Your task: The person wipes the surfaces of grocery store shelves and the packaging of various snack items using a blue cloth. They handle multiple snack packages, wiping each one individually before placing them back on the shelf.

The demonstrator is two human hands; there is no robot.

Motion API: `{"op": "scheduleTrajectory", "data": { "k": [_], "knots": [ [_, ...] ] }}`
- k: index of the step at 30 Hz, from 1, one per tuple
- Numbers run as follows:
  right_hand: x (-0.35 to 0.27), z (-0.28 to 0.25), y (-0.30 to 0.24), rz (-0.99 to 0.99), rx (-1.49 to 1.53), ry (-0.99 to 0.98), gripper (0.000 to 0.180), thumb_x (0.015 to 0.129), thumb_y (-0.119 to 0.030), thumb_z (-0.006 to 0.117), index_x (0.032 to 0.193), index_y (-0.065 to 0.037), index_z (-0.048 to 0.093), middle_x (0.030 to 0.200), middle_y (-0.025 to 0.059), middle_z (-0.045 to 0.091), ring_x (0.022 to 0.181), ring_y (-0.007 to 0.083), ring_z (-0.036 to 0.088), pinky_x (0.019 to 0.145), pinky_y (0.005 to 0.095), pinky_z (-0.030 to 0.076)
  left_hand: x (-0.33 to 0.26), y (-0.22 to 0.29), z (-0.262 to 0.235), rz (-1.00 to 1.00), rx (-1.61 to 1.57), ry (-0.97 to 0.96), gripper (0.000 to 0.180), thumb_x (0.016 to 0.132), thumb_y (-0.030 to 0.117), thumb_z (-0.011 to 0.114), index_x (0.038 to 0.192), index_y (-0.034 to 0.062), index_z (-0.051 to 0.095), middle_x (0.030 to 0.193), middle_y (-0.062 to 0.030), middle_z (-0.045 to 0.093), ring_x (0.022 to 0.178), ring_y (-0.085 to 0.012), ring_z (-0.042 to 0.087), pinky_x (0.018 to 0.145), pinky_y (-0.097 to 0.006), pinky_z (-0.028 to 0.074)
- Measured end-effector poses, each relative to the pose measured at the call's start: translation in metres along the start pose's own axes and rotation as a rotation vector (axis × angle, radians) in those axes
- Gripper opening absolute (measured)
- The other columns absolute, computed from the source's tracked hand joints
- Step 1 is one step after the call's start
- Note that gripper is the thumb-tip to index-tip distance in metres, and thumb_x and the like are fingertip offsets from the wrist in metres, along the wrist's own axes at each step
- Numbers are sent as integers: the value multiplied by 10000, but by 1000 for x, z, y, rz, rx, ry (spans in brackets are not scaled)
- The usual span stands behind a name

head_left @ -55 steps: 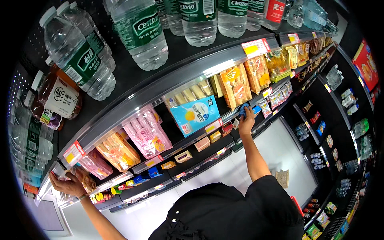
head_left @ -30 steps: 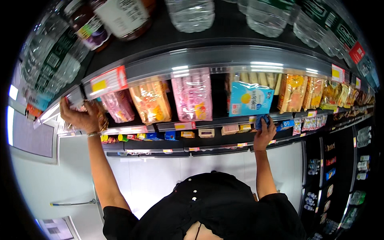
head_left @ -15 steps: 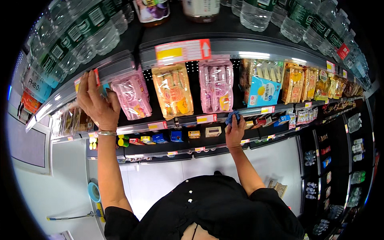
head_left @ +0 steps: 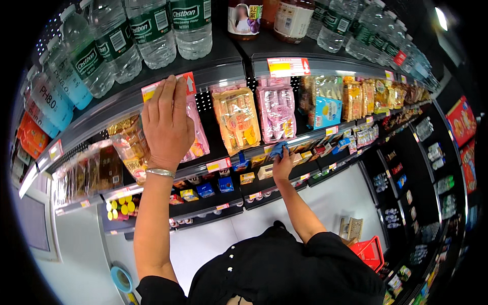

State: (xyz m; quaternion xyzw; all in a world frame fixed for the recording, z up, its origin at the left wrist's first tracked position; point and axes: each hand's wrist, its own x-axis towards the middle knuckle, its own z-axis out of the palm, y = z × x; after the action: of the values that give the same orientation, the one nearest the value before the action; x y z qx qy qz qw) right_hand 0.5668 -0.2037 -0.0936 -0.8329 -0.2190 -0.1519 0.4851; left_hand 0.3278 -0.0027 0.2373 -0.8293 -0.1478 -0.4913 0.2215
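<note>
My left hand (head_left: 170, 119) is raised to the front edge of the upper shelf (head_left: 223, 72), fingers stretched and close together. Its fingertips lie over a red and white price label (head_left: 190, 83). Behind that hand, a pink snack bag (head_left: 197, 134) is partly hidden. Lower down, my right hand (head_left: 283, 168) grips a bunched blue cloth (head_left: 278, 149) against the front edge of the snack shelf. Just above the cloth stands a pink bag of wrapped snacks (head_left: 277, 114). An orange bag (head_left: 237, 119) is to its left.
Water bottles (head_left: 145, 33) and brown drink bottles (head_left: 294, 20) stand on the upper shelf. Small boxes (head_left: 205, 190) line the shelf below. A red basket (head_left: 370, 253) is on the floor at the right, a blue bucket (head_left: 122, 278) at the lower left. More shelving runs along the right.
The view has shifted leftward. My left fingers have straightened along the upper shelf edge. My right hand has slid the blue cloth a little left, to below the pink bag.
</note>
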Motion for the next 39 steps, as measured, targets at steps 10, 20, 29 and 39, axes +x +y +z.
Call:
{"op": "scheduleTrajectory", "data": {
  "k": [10,20,29,39],
  "knots": [
    [52,18,-14,849,868,-41,526,877,-2,549,1393,-20,448,1224,128,586,1041,255,607,887,362,500,-3,2,9,-14,10,-3,596,792,36,571,1384,31,506,1416,-127,489,1308,-308,471,1071,-453,374],
    [68,9,0,799,871,106,414,925,-25,589,1330,-16,504,1151,94,599,986,214,599,892,320,482,-5,1,16,15,109,56,652,763,50,600,1404,29,483,1415,-138,492,1301,-323,483,1048,-459,385],
    [51,-16,33,141,82,181,345,798,21,624,1133,-33,562,1058,212,577,998,416,581,900,451,455,-3,8,29,-8,165,158,569,783,84,606,1346,25,545,1351,-139,532,1246,-303,527,968,-430,417],
    [-24,11,-54,-102,95,-232,488,691,33,647,1150,-99,547,1133,175,528,1009,415,583,810,461,524,-2,8,34,17,217,178,560,795,92,623,1339,-8,538,1341,-149,536,1230,-325,523,994,-422,392]
  ]
}}
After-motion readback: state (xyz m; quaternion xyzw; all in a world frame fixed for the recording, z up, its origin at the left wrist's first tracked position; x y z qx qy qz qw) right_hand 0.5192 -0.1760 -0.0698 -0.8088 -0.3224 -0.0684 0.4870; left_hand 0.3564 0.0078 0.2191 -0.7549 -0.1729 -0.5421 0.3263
